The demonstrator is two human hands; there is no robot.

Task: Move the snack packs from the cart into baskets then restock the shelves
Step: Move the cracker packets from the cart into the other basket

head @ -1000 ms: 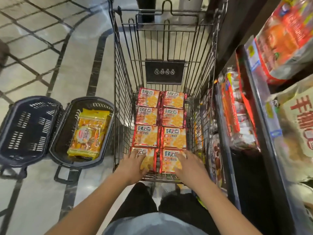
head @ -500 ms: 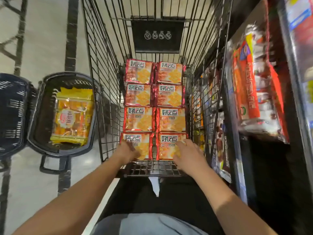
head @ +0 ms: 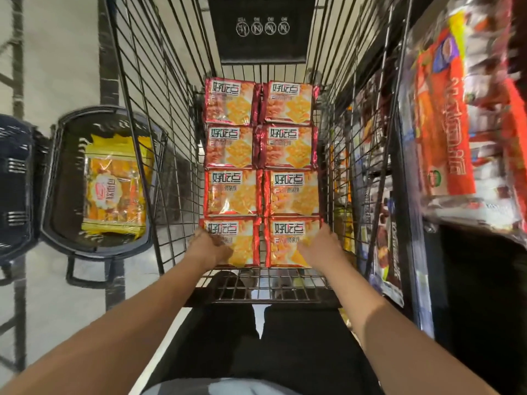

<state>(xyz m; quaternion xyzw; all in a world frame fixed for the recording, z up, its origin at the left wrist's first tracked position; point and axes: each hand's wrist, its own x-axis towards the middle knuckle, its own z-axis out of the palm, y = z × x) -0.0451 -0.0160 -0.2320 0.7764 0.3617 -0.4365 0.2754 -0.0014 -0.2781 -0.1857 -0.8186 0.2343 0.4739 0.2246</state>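
Reference landmark: the cart.

1. Cart contents. I count 8 red snack packs lying flat on the cart floor, face up, in 2 columns of 4, edges touching. A black sign plate hangs on the far end wall of the cart, above the last row.

2. Hands. Both arms reach into the near end of the cart. The left hand is on the near-left pack, fingers curled round its outer left edge and grasping it. The right hand is on the near-right pack, fingers curled round its outer right edge, thumb on the printed face, grasping it. Both packs are still in the cart, in line with the other 6. I cannot tell whether either pack is raised off the wire floor.

3. Baskets. On the floor just left of the cart stands a dark basket. It holds a stack of yellow packs, lying flat. A second basket sits beside it, further from the cart; its contents are out of frame.

4. Surroundings. Close along the right side of the cart run the shelves, stocked with orange-red bags on the upper level; the image there is blurred. The left wire wall of the cart stands between the hands and the baskets.
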